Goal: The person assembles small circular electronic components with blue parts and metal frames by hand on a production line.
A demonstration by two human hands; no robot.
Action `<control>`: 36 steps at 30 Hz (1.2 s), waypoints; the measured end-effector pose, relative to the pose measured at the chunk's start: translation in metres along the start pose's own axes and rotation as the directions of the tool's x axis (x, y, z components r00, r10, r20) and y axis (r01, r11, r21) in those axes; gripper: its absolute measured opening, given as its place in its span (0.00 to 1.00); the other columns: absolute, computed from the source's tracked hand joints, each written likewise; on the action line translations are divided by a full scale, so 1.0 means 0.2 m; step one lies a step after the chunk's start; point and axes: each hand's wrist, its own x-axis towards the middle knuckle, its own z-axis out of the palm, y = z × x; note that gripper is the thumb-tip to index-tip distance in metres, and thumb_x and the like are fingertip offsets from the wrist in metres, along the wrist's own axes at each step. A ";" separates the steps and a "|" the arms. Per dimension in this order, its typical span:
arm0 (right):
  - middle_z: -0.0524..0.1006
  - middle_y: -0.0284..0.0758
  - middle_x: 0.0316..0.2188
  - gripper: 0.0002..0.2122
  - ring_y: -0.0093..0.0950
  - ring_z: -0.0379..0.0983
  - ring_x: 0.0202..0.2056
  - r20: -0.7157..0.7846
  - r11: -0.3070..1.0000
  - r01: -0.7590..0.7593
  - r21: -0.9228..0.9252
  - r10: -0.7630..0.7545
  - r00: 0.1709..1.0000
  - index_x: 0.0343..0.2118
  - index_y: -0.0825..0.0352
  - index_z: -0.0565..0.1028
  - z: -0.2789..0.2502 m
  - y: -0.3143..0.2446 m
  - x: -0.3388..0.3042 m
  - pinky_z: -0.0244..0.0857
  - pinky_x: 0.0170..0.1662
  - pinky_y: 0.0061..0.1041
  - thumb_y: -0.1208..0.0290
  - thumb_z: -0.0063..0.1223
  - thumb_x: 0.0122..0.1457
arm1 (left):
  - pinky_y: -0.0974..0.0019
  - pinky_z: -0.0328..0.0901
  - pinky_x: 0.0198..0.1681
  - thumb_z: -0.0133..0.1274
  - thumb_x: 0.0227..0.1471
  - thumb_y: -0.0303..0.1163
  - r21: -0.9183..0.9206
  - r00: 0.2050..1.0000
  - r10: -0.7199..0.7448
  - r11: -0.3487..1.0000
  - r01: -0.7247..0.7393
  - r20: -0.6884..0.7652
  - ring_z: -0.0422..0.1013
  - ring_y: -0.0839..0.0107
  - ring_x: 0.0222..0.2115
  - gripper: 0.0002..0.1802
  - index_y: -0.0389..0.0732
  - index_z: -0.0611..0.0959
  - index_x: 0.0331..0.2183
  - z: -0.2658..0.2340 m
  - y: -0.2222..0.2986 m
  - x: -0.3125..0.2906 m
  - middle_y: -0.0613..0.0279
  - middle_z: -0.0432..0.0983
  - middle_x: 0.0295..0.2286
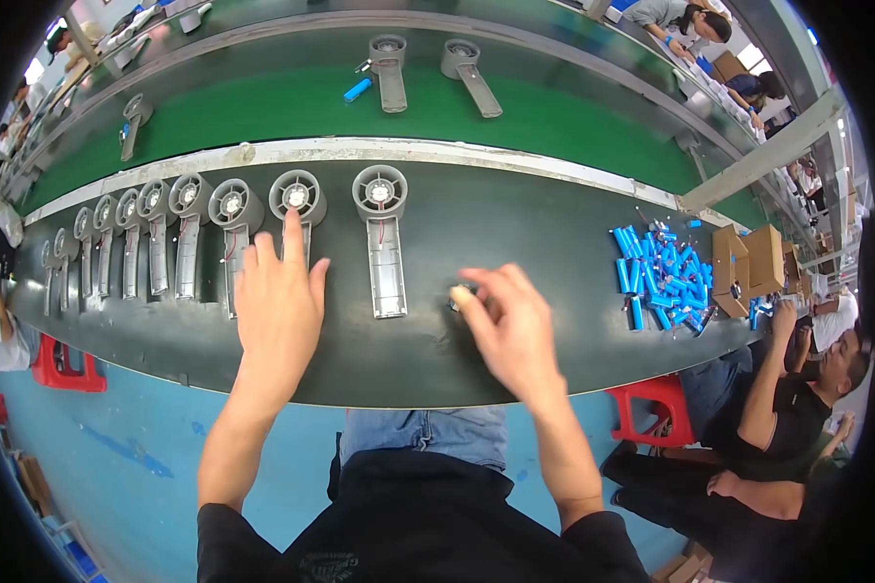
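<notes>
My left hand (280, 306) is open over the dark work table, its index finger stretched to the round head of a grey handheld fan housing (297, 194). Its palm and fingers hide most of that housing's handle. To the right lies another fan housing (387, 267), its handle shell open upward with thin red wires inside. My right hand (511, 325) is right of this one, low over the table, thumb and fingers curled together. A small dark thing shows at its fingertips, too small to name. A row of similar fan housings (187, 248) runs off to the left.
At the right lies a pile of blue cylindrical battery cells (661, 277) beside an open cardboard box (749, 260). Beyond a pale ledge, more fan housings (390, 78) and a blue cell (358, 89) lie on a green belt (262, 112). People sit nearby; red stools (651, 408) stand below.
</notes>
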 end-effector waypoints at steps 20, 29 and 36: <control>0.80 0.40 0.33 0.11 0.27 0.80 0.34 0.251 0.544 -0.282 0.790 0.133 0.959 0.40 0.74 0.74 -0.23 0.10 0.02 0.75 0.39 0.24 0.84 0.60 0.55 | 0.58 0.68 0.43 0.53 0.56 0.25 -0.658 0.998 0.062 0.753 -0.035 0.018 0.76 0.58 0.39 0.19 0.33 0.76 0.50 -0.01 0.46 0.07 0.47 0.78 0.39; 0.75 0.31 0.39 0.10 0.21 0.75 0.38 0.205 0.827 0.002 0.563 -0.142 0.968 0.41 0.69 0.80 -0.14 0.02 0.25 0.72 0.40 0.22 0.78 0.61 0.56 | 0.70 0.71 0.36 0.51 0.62 0.29 -0.904 0.920 -0.136 -0.283 0.321 0.369 0.79 0.72 0.33 0.13 0.29 0.81 0.42 -0.05 0.33 0.14 0.55 0.81 0.36; 0.70 0.31 0.25 0.10 0.22 0.67 0.25 0.143 0.934 0.357 -0.027 -0.350 0.926 0.37 0.63 0.83 0.01 0.13 0.32 0.63 0.30 0.24 0.74 0.66 0.50 | 0.74 0.68 0.30 0.53 0.60 0.31 -0.859 0.860 0.006 -0.059 0.509 0.510 0.74 0.77 0.24 0.13 0.32 0.79 0.43 0.12 0.23 0.22 0.57 0.80 0.31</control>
